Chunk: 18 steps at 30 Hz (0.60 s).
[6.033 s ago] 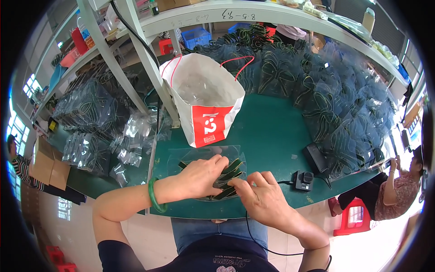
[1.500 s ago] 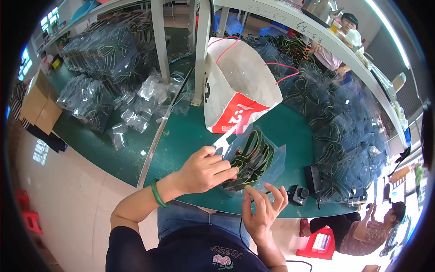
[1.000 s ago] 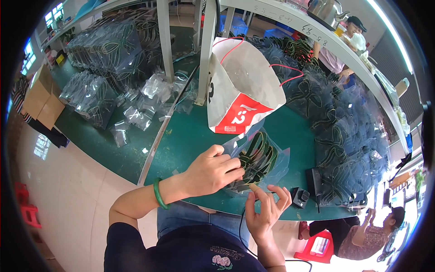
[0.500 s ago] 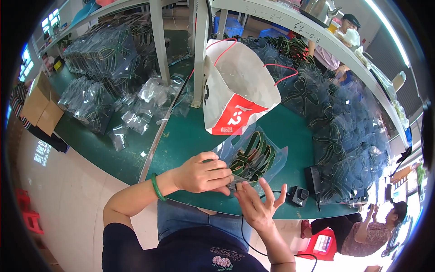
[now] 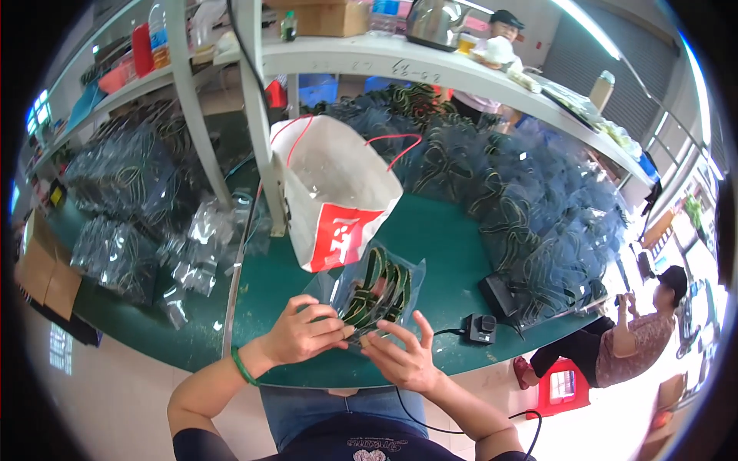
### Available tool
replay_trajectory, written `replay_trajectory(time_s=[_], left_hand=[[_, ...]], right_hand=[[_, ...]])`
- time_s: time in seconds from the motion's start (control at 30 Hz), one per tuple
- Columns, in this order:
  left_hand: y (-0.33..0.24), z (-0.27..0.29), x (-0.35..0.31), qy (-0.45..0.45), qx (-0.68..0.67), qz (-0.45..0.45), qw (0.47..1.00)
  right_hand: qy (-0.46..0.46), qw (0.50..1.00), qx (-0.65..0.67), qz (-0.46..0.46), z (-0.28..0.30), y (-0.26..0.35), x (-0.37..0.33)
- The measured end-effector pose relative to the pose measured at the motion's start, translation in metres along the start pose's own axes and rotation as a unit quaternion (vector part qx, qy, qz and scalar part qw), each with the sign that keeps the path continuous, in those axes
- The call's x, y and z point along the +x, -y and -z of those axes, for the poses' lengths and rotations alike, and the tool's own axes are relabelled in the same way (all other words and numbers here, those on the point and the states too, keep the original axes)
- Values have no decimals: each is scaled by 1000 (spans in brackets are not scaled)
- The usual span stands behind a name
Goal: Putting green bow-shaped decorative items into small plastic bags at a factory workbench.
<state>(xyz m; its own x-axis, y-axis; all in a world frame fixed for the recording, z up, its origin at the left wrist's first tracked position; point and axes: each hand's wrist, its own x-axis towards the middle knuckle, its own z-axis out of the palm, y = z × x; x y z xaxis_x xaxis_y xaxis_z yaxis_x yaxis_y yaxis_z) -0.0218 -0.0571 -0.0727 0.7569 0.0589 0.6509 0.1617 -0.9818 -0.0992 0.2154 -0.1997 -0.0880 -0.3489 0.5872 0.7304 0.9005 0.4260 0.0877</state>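
A clear plastic bag [image 5: 416, 283] holding looped dark green ribbon with gold edges [image 5: 378, 290] lies in front of me, just above the table's near edge. My left hand [image 5: 306, 332] is closed, thumb and fingers pinching the bag's near left corner. On the near right edge, my right hand [image 5: 401, 355] pinches the plastic between thumb and index finger, its other fingers raised. Exactly how the near edge is folded is hidden by my fingertips. A white paper carrier bag [image 5: 304, 219] with a red panel and red cord handles stands just beyond.
Stacks of bagged ribbon [image 5: 550, 223] fill the right of the green table [image 5: 430, 230]. More bagged stacks [image 5: 115, 250] lie left. A black camera [image 5: 482, 329] with a cable sits near the right front edge. A metal shelf [image 5: 346, 58] crosses above. A seated person [image 5: 634, 338] is at right.
My view has tilted up and swung right, so the scene sits further left and more shelf shows. Both hands still hold the bag's near edge; the right fingers are less spread.
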Motion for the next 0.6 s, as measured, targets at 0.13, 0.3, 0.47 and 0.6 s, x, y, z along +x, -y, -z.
replay_trajectory(time_s=[0.13, 0.3, 0.47, 0.6], left_hand=[[-9, 1, -2, -9, -10, -2, 1000], [-50, 5, -5, -29, 28, 77, 996], [-87, 15, -3, -22, 79, 132, 988], [-88, 14, 0, 2, 101, 158, 982]], right_hand=[[-22, 997, 72, -11, -4, 1, -3], [-27, 996, 89, 1, 0, -8, -9], [11, 993, 118, 7, 14, -10, 0], [38, 994, 102, 11, 14, -8, 2]])
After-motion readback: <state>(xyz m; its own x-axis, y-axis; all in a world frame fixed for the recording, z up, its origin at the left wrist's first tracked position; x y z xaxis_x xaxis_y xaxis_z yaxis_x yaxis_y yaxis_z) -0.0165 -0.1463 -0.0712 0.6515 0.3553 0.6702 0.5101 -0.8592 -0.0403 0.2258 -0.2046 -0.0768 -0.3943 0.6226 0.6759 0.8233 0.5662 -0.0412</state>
